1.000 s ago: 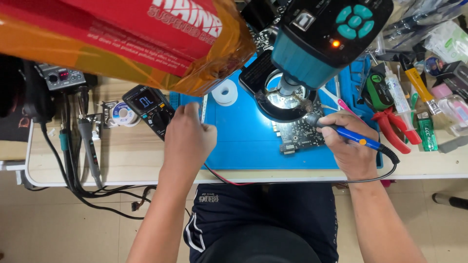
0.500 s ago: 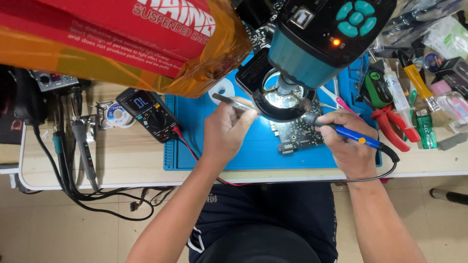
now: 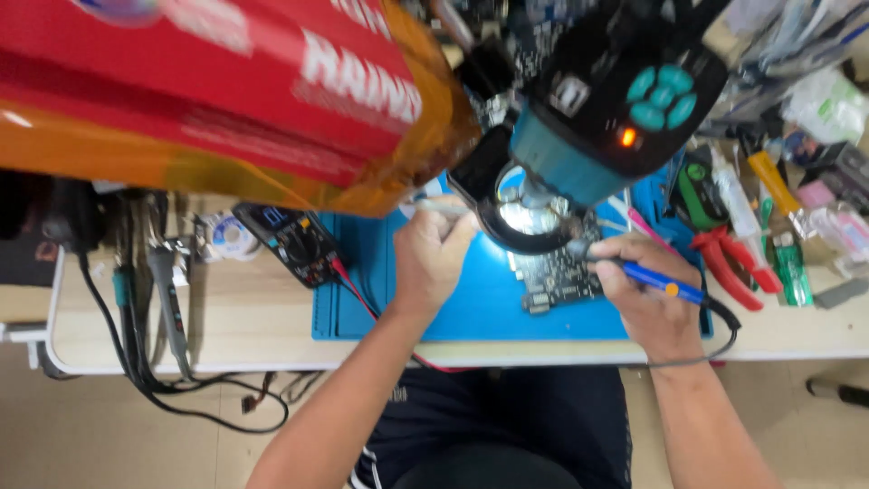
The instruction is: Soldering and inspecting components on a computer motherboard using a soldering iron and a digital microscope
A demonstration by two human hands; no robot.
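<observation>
Far left, dark cables (image 3: 136,353) hang in loops over the edge of the pale wooden bench (image 3: 253,335), whose top looks smooth and matt, and a small black multimeter (image 3: 291,243) lies tilted at the blue mat's left edge, its red lead (image 3: 355,292) trailing across the mat toward the person. Above it all a glossy red box under amber film (image 3: 226,91) fills the upper left of the view, close to the camera and blurred. The blue mat (image 3: 398,312) is a flat, rubbery-looking sheet, well suited to keep a board from sliding. The left hand (image 3: 433,263) is curled shut on slim metal tweezers (image 3: 444,206), whose tips point right toward the lit ring lamp (image 3: 525,222) beneath the teal and black microscope head (image 3: 615,118). The green circuit board (image 3: 561,276) lies flat on the mat, partly under the ring lamp, between the two hands. The right hand (image 3: 647,299) is closed pen-fashion on a blue-handled soldering iron (image 3: 647,276), its tip reaching the board's right side; whether it touches cannot be told. To work well here, both wrists seem best rested on the mat, with the tweezers steadying the part and the hot tip applied briefly, clear of neighbouring components. Farther right lie red-handled pliers (image 3: 724,263) and several small bottles and tubes (image 3: 769,190), crowded near the mat's edge.
</observation>
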